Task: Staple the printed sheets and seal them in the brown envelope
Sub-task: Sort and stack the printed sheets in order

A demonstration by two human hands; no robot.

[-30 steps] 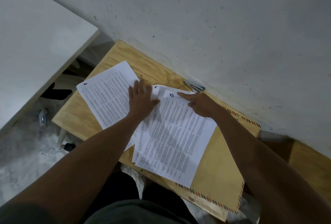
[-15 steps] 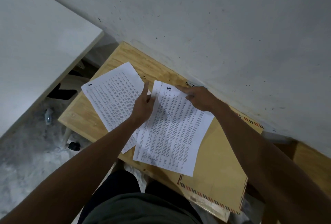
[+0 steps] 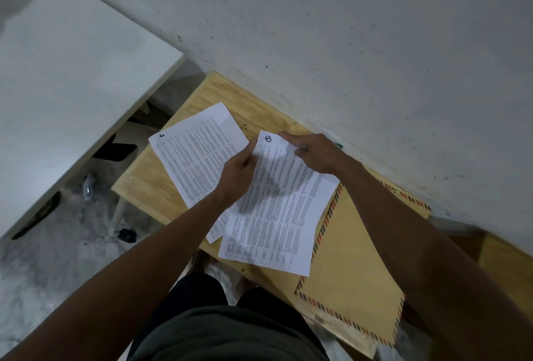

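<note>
A stack of printed sheets point(image 3: 277, 216), the top one marked with a circled 1, hangs lifted over the small wooden table point(image 3: 161, 187). My left hand point(image 3: 236, 176) pinches the stack's upper left edge. My right hand point(image 3: 314, 153) grips its top right corner. Another printed sheet point(image 3: 196, 156) lies flat on the table to the left, partly under my left hand. The brown envelope point(image 3: 357, 268) with a red and dark striped border lies on the table's right part, partly under the stack and my right forearm. No stapler is clearly visible.
The table stands against a white wall point(image 3: 346, 43). A white tabletop point(image 3: 57, 72) fills the left side, with a floor gap between it and the wooden table. A small teal object point(image 3: 339, 146) peeks out behind my right hand. My lap is below the table's near edge.
My left hand lifted off the left sheet and closed on the edge of the sheets under the page marked 1. Both hands gathered those sheets into one stack and raised it leftward, uncovering more envelope.
</note>
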